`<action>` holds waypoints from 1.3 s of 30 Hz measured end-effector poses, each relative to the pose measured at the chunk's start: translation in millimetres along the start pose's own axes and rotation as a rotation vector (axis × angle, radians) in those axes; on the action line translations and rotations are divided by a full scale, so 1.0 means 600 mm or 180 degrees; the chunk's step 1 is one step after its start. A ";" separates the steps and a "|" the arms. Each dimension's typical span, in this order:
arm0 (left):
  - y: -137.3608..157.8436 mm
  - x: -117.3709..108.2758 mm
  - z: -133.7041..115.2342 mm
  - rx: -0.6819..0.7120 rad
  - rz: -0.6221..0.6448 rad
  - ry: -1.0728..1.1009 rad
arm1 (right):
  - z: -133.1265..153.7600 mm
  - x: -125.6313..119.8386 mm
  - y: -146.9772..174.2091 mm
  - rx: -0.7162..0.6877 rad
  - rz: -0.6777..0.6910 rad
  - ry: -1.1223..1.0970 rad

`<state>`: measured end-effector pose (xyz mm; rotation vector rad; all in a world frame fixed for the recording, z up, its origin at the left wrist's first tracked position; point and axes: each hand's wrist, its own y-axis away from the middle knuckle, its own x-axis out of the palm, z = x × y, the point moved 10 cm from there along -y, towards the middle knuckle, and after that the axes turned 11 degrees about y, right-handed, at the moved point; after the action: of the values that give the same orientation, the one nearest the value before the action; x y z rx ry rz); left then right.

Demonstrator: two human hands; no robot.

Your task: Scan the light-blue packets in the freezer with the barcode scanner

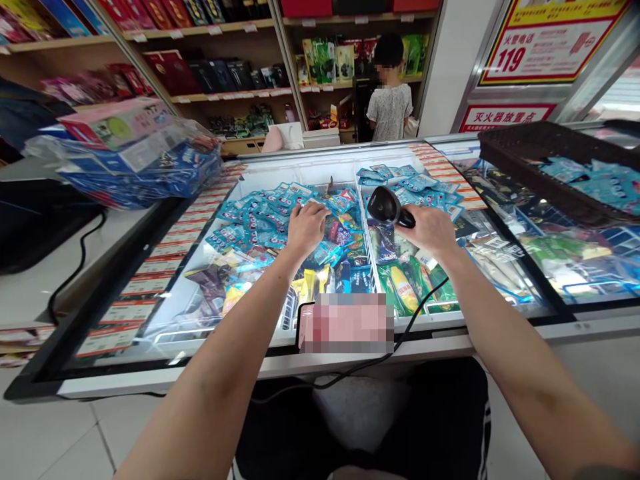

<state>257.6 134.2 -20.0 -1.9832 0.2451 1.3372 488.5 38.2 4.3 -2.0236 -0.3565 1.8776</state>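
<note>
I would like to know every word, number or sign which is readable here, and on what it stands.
"火警电话": upper sign, right background
"119": same sign, below those words
"灭火器放置点": lower red-and-white sign
Too small or blurred: the upper sign's smaller lines, blue packets, orange-and-white price labels.
Pixelated: phone screen.
No readable text: barcode scanner.

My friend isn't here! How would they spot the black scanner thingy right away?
Start at the long glass-topped case with the white front edge. Over it, find the person's right hand, which is gripping the scanner. Unlike the flat, light-blue packets lying behind it, the scanner is chunky and solid black, with a fat, rounded head.
</note>
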 end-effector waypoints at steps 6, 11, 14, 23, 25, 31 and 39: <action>-0.002 -0.011 0.005 -0.0304 -0.0347 -0.0270 | -0.028 -0.002 -0.006 0.0269 -0.0010 0.0054; -0.012 -0.014 -0.026 -0.0082 -0.0384 -0.0301 | -0.033 -0.008 -0.006 0.0314 -0.0083 0.0076; -0.025 0.001 -0.048 0.0146 -0.0200 -0.0071 | -0.027 -0.010 -0.006 0.0264 -0.0023 0.0092; -0.077 0.113 -0.122 0.0564 0.0783 0.0608 | -0.022 -0.010 -0.008 0.0191 0.0114 0.0120; -0.080 0.109 -0.126 0.0541 0.0726 0.0554 | -0.023 -0.009 -0.009 0.0192 0.0130 0.0118; -0.060 0.049 -0.108 0.0415 0.0355 0.0134 | -0.022 -0.017 -0.009 0.0185 0.0126 0.0091; -0.044 0.054 -0.069 0.0217 0.0288 0.0632 | -0.007 -0.007 -0.003 -0.0003 0.0168 0.0016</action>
<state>316.2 133.8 -27.6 -2.0689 0.4725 1.1705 492.6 37.8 9.5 -2.0572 -0.3054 1.9033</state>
